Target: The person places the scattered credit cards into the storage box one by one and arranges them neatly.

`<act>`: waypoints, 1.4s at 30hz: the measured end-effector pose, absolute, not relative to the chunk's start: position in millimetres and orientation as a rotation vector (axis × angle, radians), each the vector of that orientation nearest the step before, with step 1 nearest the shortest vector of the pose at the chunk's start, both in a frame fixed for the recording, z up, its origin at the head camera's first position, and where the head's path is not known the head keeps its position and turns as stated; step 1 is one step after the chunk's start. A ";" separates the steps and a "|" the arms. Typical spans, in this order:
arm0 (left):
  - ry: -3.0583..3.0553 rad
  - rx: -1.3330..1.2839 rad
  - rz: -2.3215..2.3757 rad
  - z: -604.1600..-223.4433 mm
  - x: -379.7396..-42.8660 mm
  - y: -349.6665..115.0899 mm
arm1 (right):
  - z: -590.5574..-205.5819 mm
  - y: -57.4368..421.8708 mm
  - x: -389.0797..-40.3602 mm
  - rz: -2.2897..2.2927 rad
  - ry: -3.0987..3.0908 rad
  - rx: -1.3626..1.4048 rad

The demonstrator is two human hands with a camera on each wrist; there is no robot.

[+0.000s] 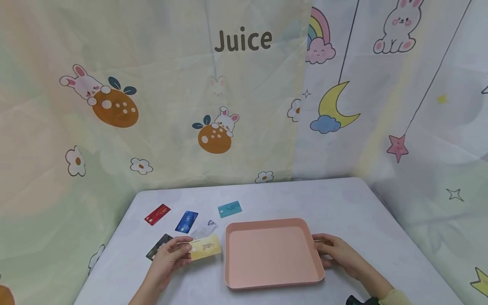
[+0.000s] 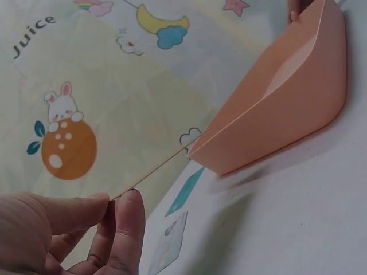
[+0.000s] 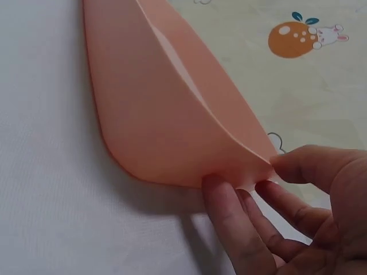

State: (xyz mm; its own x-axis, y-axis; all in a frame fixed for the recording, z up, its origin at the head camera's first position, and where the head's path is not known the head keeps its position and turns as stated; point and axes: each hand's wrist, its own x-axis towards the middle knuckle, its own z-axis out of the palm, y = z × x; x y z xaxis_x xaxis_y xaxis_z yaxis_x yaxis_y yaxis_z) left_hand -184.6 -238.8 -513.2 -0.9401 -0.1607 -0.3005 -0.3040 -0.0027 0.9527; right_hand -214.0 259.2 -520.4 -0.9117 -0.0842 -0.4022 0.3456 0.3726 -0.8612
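My left hand pinches a yellow card by its left end, raised just left of a pink tray. From the left wrist the card appears edge-on, a thin line between thumb and fingertips. At the tray's right side, my right hand holds the edge. In the right wrist view its thumb meets the rim, while the fingers lie against the outer wall and underside. Nothing lies in the tray. A black card is partly hidden behind the left hand.
On the white table beyond the left hand lie a red card, a blue card and a whitish card, partly covered by the yellow one. Behind the tray is a teal card. Printed curtains hang around the table.
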 end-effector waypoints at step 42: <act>1.921 -0.281 2.102 -508.1 -168.3 -190.6 | -524.2 263.6 -205.9 -1.630 2.182 0.174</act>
